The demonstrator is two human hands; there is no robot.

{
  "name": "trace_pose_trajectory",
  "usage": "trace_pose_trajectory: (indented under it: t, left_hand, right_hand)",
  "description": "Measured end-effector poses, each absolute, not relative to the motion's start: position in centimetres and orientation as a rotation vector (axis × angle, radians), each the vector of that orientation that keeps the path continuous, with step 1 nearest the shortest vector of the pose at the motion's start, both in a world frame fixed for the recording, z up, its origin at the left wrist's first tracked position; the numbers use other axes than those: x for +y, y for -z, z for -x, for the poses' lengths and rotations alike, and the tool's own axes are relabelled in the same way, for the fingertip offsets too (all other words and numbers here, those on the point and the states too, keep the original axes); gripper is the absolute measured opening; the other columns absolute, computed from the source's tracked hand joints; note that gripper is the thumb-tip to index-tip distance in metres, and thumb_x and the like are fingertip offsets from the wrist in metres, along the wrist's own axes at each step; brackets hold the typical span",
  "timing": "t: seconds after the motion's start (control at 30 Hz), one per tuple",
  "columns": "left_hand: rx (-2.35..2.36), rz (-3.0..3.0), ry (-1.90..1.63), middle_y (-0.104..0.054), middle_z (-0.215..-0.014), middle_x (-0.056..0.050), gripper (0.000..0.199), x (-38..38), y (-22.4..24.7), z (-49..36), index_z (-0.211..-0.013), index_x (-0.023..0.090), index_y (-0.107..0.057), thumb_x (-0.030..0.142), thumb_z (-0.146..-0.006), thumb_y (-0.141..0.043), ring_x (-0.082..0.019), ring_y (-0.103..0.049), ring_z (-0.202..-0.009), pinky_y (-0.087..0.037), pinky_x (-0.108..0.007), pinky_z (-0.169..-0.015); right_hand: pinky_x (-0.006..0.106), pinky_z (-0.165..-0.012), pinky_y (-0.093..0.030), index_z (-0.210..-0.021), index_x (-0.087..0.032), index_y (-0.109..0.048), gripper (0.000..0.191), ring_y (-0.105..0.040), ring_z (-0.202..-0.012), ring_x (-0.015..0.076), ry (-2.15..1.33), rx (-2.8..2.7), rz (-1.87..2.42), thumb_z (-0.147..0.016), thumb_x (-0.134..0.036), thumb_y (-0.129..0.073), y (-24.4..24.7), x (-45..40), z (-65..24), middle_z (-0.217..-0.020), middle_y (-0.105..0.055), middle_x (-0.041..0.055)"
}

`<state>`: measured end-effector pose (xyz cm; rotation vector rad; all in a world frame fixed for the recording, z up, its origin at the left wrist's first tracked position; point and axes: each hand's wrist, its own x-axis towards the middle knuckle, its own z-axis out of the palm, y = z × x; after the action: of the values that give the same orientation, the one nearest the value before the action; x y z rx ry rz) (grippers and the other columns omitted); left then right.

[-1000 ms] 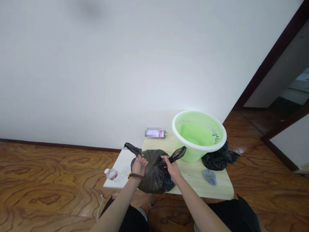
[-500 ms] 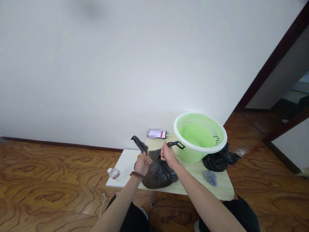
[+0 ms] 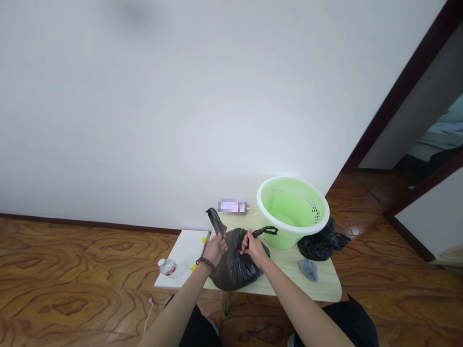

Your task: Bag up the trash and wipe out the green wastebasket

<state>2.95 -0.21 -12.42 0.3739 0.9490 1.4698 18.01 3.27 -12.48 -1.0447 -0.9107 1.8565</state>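
A full black plastic bag (image 3: 237, 270) rests on the pale wooden table (image 3: 289, 282), gathered at its top. My left hand (image 3: 216, 247) is closed on one of its handles, whose loose end sticks up past the fingers. The other handle is gripped in my right hand (image 3: 251, 245), with a loop of it poking out to the right. Both hands are above the bag, a short gap apart. Just behind my right hand stands a green basket (image 3: 285, 207) with a white rim.
A second black bag (image 3: 318, 243) lies beside the basket, with a small grey cloth item (image 3: 308, 270) in front of it. Left is a white board (image 3: 184, 248) with a plastic bottle (image 3: 167, 267). A phone (image 3: 232, 206), blurred out, is near the wall (image 3: 181, 120).
Both hands keep hold of the bag handles, and the left handle end leans more upright. The view has shifted a little, so the basket and table appear slightly lower and further left.
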Motion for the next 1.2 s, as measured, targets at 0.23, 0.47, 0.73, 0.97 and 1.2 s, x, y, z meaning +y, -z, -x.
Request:
trace_pose_trajectory:
  t: [0.23,0.47,0.73,0.97,1.2]
  left_hand:
    - [1.021,-0.420,-1.421,-0.041,-0.051,0.006,0.025,-0.3,10.7,-3.3,-0.075,0.014,-0.048,0.035,-0.071,-0.062,-0.006,-0.038,-0.045,-0.035,-0.023,-0.047]
    - [1.091,-0.449,-1.412,-0.039,-0.047,0.007,0.029,-0.5,11.0,-3.4,-0.072,0.014,-0.050,0.037,-0.066,-0.066,-0.007,-0.039,-0.043,-0.040,-0.025,-0.051]
    - [1.187,-0.583,-1.373,-0.036,-0.045,0.009,0.033,0.6,12.5,-2.9,-0.071,0.013,-0.051,0.044,-0.066,-0.062,-0.005,-0.036,-0.040,-0.038,-0.024,-0.047]
    - [1.217,-0.616,-1.387,-0.035,-0.044,0.009,0.033,2.0,12.7,-3.2,-0.066,0.014,-0.048,0.042,-0.064,-0.065,-0.004,-0.032,-0.037,-0.029,-0.020,-0.039]
    - [1.180,-0.569,-1.400,-0.027,-0.042,0.011,0.032,1.6,12.9,-2.8,-0.067,0.014,-0.049,0.043,-0.066,-0.063,-0.002,-0.025,-0.036,-0.027,-0.020,-0.039]
  right_hand:
    - [0.025,-0.047,-0.045,-0.061,-0.019,-0.046,0.047,-0.046,-0.047,0.0107,-1.874,-0.971,1.065,-0.074,-0.063,-0.039,11.4,4.1,-17.5,-0.052,-0.043,-0.0023]
    - [0.024,-0.044,-0.043,-0.059,-0.019,-0.040,0.048,-0.039,-0.040,0.0085,-1.929,-1.030,1.019,-0.074,-0.065,-0.038,11.1,4.5,-18.0,-0.046,-0.033,-0.0063]
    - [0.024,-0.046,-0.044,-0.060,-0.019,-0.041,0.049,-0.041,-0.041,0.0084,-1.927,-1.083,1.005,-0.073,-0.067,-0.036,11.7,4.9,-18.0,-0.047,-0.036,-0.0059]
    - [0.022,-0.040,-0.038,-0.057,-0.020,-0.039,0.051,-0.037,-0.037,0.0079,-1.842,-1.223,1.016,-0.074,-0.068,-0.033,11.7,5.6,-17.8,-0.045,-0.033,-0.0062]
    - [0.020,-0.033,-0.025,-0.054,-0.021,-0.030,0.051,-0.025,-0.035,0.0067,-1.844,-1.120,1.055,-0.073,-0.069,-0.034,12.9,5.4,-18.6,-0.043,-0.022,-0.0087]
